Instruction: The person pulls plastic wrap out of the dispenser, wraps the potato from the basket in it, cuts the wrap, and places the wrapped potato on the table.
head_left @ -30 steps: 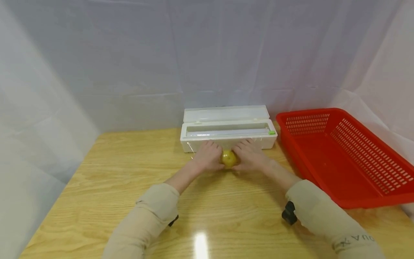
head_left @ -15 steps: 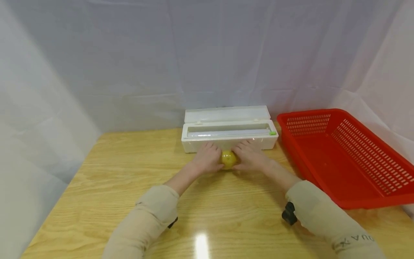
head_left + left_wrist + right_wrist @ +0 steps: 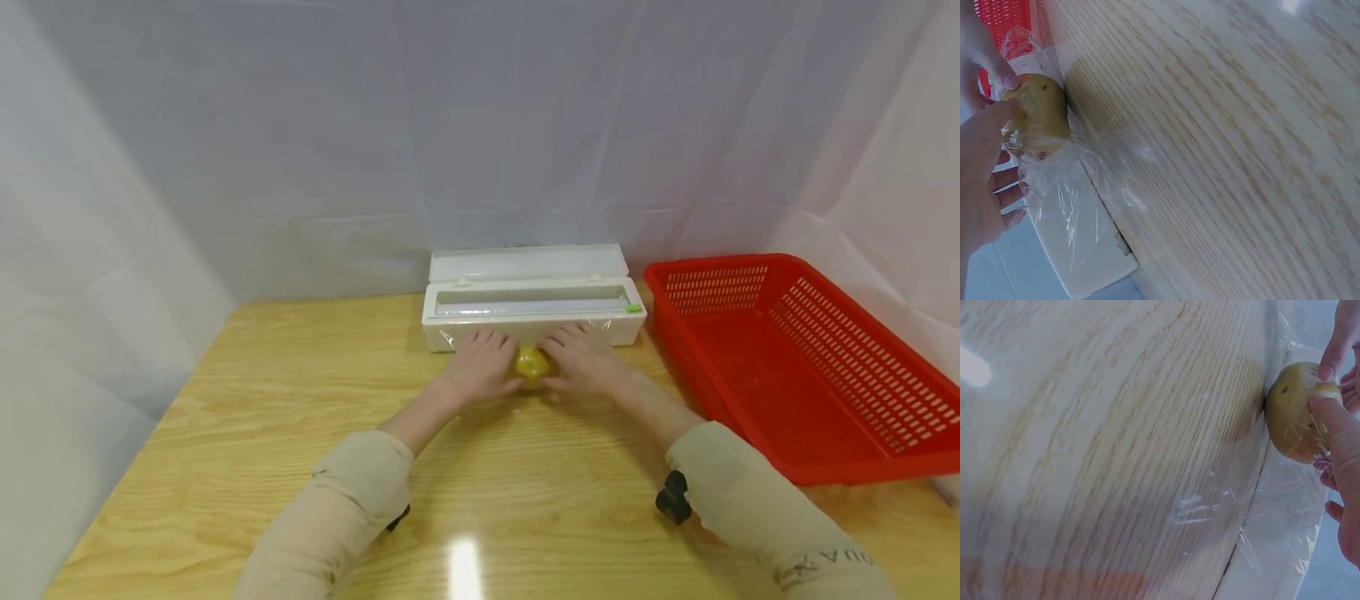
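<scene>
Gripped between the left hand [image 3: 480, 367] and the right hand [image 3: 581, 362], with both thumbs pressing its near side, a yellowish potato [image 3: 532, 365] sits low at the wooden table [image 3: 322, 350], just in front of a white box [image 3: 532, 319] whose lid [image 3: 528, 264] stands open. Clear film [image 3: 1072, 206] stretches about the potato and out to either side, before the box's front. Rightward, near the box, lies a red basket [image 3: 720, 400].

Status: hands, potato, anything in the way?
Left hand, right hand gripping potato between them. Clear film on it, loose at both sides. White box just beyond.
</scene>
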{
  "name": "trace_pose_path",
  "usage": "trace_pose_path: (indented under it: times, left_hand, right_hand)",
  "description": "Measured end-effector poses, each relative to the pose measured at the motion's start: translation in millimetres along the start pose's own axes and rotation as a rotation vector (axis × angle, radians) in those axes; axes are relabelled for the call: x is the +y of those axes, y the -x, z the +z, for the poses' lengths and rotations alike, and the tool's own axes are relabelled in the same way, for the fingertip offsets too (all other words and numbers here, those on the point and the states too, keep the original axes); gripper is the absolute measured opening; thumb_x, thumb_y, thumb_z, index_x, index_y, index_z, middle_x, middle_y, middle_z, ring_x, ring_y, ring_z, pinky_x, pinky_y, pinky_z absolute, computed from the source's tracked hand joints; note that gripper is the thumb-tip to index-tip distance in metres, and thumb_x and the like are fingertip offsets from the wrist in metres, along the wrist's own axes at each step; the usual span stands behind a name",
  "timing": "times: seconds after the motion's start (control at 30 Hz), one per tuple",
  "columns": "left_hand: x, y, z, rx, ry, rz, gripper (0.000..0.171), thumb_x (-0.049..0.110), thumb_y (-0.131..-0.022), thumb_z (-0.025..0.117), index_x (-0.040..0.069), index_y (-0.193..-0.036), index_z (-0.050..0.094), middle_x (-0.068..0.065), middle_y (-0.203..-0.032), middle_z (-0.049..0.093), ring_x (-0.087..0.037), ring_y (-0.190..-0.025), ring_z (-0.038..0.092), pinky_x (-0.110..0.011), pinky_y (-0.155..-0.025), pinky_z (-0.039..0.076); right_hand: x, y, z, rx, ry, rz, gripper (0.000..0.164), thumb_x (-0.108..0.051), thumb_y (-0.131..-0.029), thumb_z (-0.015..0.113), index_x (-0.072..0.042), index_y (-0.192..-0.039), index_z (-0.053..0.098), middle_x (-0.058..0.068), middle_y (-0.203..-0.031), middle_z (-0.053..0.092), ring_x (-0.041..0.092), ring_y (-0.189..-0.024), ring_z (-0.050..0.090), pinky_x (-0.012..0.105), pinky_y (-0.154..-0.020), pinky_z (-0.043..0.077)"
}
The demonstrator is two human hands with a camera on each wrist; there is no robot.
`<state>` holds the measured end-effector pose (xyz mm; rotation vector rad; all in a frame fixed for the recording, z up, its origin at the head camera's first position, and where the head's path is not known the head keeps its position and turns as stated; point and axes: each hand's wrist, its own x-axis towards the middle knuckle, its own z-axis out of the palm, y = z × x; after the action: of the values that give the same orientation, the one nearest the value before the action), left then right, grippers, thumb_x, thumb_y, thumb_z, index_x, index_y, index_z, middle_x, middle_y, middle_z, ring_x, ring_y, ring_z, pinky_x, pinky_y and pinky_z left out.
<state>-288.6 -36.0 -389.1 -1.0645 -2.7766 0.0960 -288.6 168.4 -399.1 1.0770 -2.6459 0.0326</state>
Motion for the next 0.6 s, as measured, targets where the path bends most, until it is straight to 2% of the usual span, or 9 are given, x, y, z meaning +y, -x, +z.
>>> trace_pose_path:
  times: [0.3, 0.6]
  left_hand:
    - [-0.4, 0.6, 0.5, 0.034, -0.028, 0.023, 0.061, 0.049, -0.087, 0.056, 0.003, -0.127, 0.05, -0.012, -0.115, 0.057, -0.026, -0.109, 0.049, -0.039, -0.096, 0.036]
    - [1.0, -0.3, -2.8, 0.031, -0.028, 0.032, 0.04, 0.039, -0.092, 0.052, 0.005, -0.112, 0.059, -0.01, -0.109, 0.06, -0.025, -0.105, 0.051, -0.038, -0.094, 0.038]
  right_hand:
    - [1.3, 1.2, 0.6, 0.054, 0.033, -0.015, 0.051, -0.046, -0.077, 0.069, -0.006, -0.108, 0.06, 0.009, -0.11, 0.059, 0.029, -0.107, 0.049, 0.045, -0.091, 0.036]
    - [2.9, 2.7, -1.2, 0.087, 0.013, -0.042, 0.044, -0.039, -0.078, 0.071, -0.004, -0.104, 0.062, 0.009, -0.104, 0.058, 0.027, -0.102, 0.049, 0.043, -0.085, 0.039]
